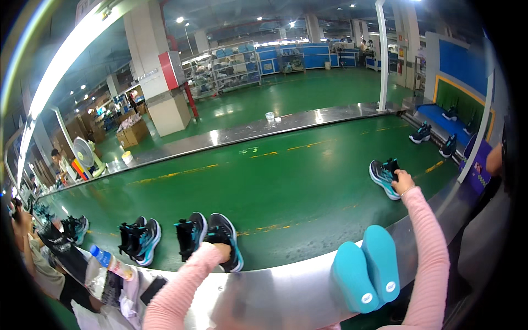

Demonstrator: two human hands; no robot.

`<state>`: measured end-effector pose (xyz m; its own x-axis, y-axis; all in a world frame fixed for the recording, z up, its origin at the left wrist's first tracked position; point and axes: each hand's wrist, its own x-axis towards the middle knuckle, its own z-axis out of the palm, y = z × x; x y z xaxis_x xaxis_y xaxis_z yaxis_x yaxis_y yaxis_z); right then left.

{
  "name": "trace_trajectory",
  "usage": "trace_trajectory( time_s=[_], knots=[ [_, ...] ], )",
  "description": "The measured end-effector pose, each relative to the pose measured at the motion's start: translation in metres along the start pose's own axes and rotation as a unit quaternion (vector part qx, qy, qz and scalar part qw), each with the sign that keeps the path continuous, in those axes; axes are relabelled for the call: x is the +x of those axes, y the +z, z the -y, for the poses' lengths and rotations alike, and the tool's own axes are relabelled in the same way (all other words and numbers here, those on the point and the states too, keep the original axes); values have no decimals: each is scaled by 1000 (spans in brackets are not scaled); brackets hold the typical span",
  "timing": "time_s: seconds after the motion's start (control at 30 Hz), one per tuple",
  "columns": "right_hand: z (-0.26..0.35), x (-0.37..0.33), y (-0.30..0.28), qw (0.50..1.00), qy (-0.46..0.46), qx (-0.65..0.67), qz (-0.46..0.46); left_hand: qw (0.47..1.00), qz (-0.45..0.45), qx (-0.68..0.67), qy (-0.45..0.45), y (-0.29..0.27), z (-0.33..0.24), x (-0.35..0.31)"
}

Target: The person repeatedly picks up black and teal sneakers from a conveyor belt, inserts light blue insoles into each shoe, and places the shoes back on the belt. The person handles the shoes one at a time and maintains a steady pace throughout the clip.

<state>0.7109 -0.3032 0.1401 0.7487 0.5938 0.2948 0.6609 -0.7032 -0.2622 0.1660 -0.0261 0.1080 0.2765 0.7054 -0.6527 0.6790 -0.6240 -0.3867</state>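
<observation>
My left hand (221,250) is at the opening of a black and teal sneaker (223,224) with a white sole, on the green belt. Its fingers are partly hidden, but they close on the collar. Touching that shoe's left side is a matching sneaker (190,234). Farther right, my right hand (404,181) grips another such sneaker (384,175) by its collar, the shoe tilted to show its sole edge. Two teal insoles (356,275) lie side by side on the metal ledge (269,297), between my forearms.
Another pair of sneakers (140,239) stands left on the belt (286,192). A blue-capped bottle (113,264) lies at the near left edge. More sneakers (421,133) sit by the machine opening (462,99) at far right. People work at the left; someone stands close on the right.
</observation>
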Motion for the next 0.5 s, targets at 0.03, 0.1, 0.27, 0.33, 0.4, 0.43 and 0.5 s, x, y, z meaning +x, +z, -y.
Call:
trace_trajectory(
  time_s=[0.03,0.1,0.27,0.33,0.4,0.43,0.5],
  knots=[
    [-7,-2,5,999,32,-33,-1,994,-49,41,93,-38,-6,-43],
    [5,3,21,991,86,-82,67,968,-15,-18,250,2,25,-2],
    [-41,25,68,981,82,-176,14,974,35,-32,221,-24,26,-22],
    [-28,25,58,980,63,-190,7,975,18,-58,213,-24,28,-25],
    [25,11,21,986,17,-155,53,978,-22,-89,187,-20,25,-26],
    [45,6,7,986,-22,-132,100,981,-49,-99,159,-22,19,-30],
    [90,-9,-5,987,-89,-126,53,968,-160,-193,13,-23,10,-59]
  ],
)
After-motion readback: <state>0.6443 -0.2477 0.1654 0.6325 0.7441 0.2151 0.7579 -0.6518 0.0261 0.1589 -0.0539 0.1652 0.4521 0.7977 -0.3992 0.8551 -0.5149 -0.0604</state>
